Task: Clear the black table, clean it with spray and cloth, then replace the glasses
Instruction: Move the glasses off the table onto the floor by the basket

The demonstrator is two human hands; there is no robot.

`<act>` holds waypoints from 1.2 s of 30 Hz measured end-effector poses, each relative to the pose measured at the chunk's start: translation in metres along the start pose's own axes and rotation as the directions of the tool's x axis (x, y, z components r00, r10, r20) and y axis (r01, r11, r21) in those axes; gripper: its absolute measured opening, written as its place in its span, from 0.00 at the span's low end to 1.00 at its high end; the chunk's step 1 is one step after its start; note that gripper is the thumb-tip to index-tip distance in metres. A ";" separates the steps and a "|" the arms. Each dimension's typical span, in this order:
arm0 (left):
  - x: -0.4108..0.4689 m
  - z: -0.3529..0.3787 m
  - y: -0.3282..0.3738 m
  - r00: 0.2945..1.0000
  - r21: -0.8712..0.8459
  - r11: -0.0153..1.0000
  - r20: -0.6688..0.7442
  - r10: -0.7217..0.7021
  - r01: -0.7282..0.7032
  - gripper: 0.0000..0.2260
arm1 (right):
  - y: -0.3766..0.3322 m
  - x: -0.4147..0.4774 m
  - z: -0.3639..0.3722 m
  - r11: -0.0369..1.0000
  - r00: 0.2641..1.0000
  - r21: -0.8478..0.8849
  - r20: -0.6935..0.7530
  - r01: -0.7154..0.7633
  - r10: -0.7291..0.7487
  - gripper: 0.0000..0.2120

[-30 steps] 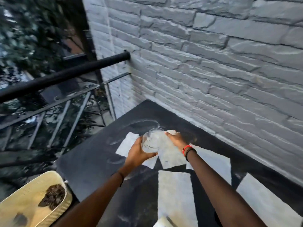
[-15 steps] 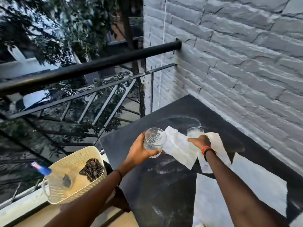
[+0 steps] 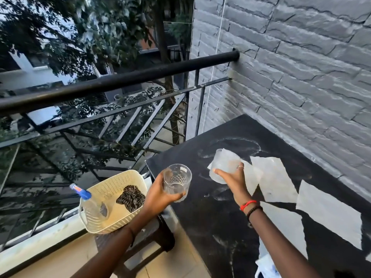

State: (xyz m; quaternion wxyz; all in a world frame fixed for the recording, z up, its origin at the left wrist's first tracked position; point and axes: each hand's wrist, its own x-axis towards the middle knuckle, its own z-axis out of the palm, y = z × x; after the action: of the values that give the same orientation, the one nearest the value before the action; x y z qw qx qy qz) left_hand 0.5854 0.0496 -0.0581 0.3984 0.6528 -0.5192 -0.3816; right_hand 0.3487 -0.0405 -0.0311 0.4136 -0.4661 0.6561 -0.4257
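My left hand grips a clear cut-pattern glass upright at the left edge of the black table. My right hand holds a second glass, tilted and lifted above the tabletop. The table carries dusty smears and several white paper sheets. To the left, a cream basket holds a spray bottle with a blue head and a dark patterned cloth.
The basket rests on a dark stool between the table and a low ledge. A black balcony railing runs behind it. A grey brick wall borders the table's far and right side.
Both hands have lifted their glasses off the table and swung them left toward the basket. My view has turned left, so more of the basket and railing shows.
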 end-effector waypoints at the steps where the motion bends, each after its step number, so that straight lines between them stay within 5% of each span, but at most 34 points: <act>1: -0.010 -0.008 -0.006 1.000 -0.003 1.000 -0.010 0.004 -0.004 0.42 | -0.005 -0.014 0.008 1.000 0.999 0.024 0.044 0.016 -0.017 0.35; 11: -0.127 -0.080 -0.090 0.998 -0.114 0.993 -0.063 -0.013 0.006 0.40 | -0.003 -0.142 0.093 0.991 0.951 0.129 0.300 0.031 -0.069 0.38; 17: -0.177 -0.105 -0.171 0.977 -0.081 0.988 -0.155 -0.146 0.135 0.41 | 0.044 -0.195 0.142 0.994 0.880 0.105 0.473 -0.011 -0.040 0.38; 24: -0.187 -0.126 -0.265 0.943 -0.045 0.963 -0.199 -0.268 0.264 0.42 | 0.119 -0.220 0.208 0.999 0.859 -0.048 0.510 -0.006 0.029 0.47; 28: -0.174 -0.132 -0.315 0.926 -0.051 0.954 -0.230 -0.300 0.296 0.42 | 0.159 -0.224 0.244 0.994 0.860 -0.104 0.510 0.035 0.023 0.39; 36: -0.153 -0.135 -0.382 0.941 -0.037 0.951 -0.139 -0.308 0.306 0.40 | 0.223 -0.216 0.306 0.976 0.803 -0.188 0.596 0.108 0.026 0.40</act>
State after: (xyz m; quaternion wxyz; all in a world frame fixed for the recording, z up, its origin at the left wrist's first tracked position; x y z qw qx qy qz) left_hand 0.8257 0.2710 -0.3426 0.3749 0.7484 -0.3785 -0.3951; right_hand 0.6262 0.1601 -0.3008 0.5364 -0.6317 0.5248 -0.1945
